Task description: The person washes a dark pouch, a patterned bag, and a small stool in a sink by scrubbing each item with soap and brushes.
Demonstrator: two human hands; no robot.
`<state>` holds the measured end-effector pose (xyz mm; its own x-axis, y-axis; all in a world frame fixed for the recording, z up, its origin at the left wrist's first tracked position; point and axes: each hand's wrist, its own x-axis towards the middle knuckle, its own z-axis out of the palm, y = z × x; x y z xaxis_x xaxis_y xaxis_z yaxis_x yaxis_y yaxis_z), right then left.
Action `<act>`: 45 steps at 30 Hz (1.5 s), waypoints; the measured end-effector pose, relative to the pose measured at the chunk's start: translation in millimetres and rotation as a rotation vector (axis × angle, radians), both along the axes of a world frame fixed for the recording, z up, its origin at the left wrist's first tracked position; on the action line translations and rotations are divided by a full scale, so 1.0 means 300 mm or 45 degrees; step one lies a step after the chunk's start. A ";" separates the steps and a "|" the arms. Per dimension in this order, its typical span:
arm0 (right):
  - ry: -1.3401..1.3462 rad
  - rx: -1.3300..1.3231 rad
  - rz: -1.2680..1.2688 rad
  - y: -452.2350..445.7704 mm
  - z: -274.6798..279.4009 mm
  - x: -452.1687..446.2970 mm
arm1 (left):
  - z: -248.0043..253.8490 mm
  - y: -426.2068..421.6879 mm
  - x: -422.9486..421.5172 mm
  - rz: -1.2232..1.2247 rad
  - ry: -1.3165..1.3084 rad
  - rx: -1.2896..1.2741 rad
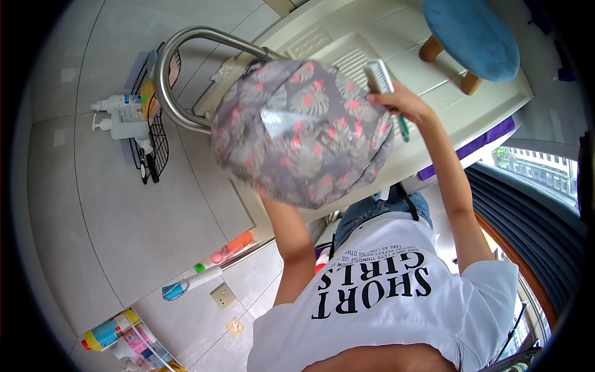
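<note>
My right hand (406, 104) is closed around a scrubbing brush (379, 78). White bristles show on one side of the brush, and its green handle end pokes out below my fingers. A large, rounded piece of grey fabric (310, 149), printed with pale leaves and pink flowers, puffs up in front of me. The brush is beside its right edge; whether they touch I cannot tell. My left forearm reaches to the fabric's lower edge, and my left hand is hidden behind or under it. Beyond lies a cream basin (427, 111) with a ribbed washboard section.
A curved steel tube (167, 68) rises at the fabric's left. Bottles (124, 118) stand by a black wire wall rack (159, 139). A blue-topped stool (474, 37) is at the far right. Dark curtains (527, 217) hang by a window. More bottles (111, 332) sit lower left.
</note>
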<state>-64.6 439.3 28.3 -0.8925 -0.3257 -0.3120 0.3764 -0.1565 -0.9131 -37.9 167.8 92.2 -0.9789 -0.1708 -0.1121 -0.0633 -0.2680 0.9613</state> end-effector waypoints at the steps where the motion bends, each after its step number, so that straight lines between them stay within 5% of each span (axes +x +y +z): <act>1: 0.011 0.058 -0.049 0.034 0.031 -0.013 | -0.022 0.009 -0.035 -0.101 0.081 -0.138; 3: -0.028 0.186 -0.038 0.100 0.029 -0.060 | -0.116 0.019 -0.108 -0.301 0.326 -0.540; 4: 0.011 0.307 -0.097 0.127 -0.030 -0.090 | -0.185 0.024 -0.140 -0.354 0.334 -0.453; 5: 0.054 0.429 -0.162 0.147 -0.097 -0.112 | -0.277 0.008 -0.175 -0.245 -0.006 0.348; 7: 0.571 1.086 -0.453 0.164 -0.257 -0.123 | -0.312 0.091 -0.078 0.051 -0.482 0.872; 11: 0.729 1.401 -0.483 0.042 -0.201 -0.026 | -0.592 0.160 0.099 0.069 -0.603 -0.205; 12: 0.779 1.496 -0.230 -0.030 -0.166 0.020 | -0.598 0.168 0.120 0.068 -0.555 -0.323; 15: 1.260 1.648 0.674 -0.187 -0.219 0.173 | -0.648 0.200 0.134 0.227 -0.635 -0.423; 18: 1.521 2.084 0.655 -0.205 -0.356 0.078 | -0.703 0.207 0.159 0.203 -0.565 -0.365; 20: 1.171 2.235 0.325 -0.184 -0.294 -0.111 | -0.720 0.225 0.159 0.237 -0.572 -0.480; 23: 1.133 2.109 0.219 -0.219 -0.251 -0.163 | -0.806 0.220 0.169 0.136 -0.486 -0.375; 25: 1.699 1.890 0.669 -0.307 -0.314 -0.027 | -0.798 0.215 0.175 0.134 -0.445 -0.146; 29: 1.802 2.025 0.884 -0.320 -0.332 -0.086 | -0.806 0.175 0.201 -0.027 -0.423 0.379; 31: 1.365 2.126 0.370 -0.295 -0.313 -0.257 | -0.733 0.184 0.207 -0.025 -0.333 0.389; 32: 1.367 2.128 0.394 -0.300 -0.323 -0.224 | -0.692 0.190 0.230 -0.032 -0.303 0.391; 35: 1.616 2.236 0.658 -0.301 -0.279 -0.028 | -0.696 0.201 0.237 -0.033 -0.214 0.412; 37: 2.086 1.732 1.082 -0.244 -0.283 0.115 | -0.774 0.186 0.256 -0.158 -0.248 0.339; 38: 2.095 1.732 1.100 -0.215 -0.303 0.067 | -0.756 0.204 0.270 -0.068 -0.178 0.272; 40: 1.598 2.261 0.646 -0.164 -0.322 -0.054 | -0.755 0.204 0.272 -0.062 -0.182 0.182; 43: 1.180 2.162 0.541 -0.129 -0.277 -0.055 | -0.760 0.207 0.276 -0.077 -0.214 0.106; 45: 1.508 2.091 0.876 -0.119 -0.359 0.140 | -0.769 0.204 0.261 -0.090 -0.231 0.115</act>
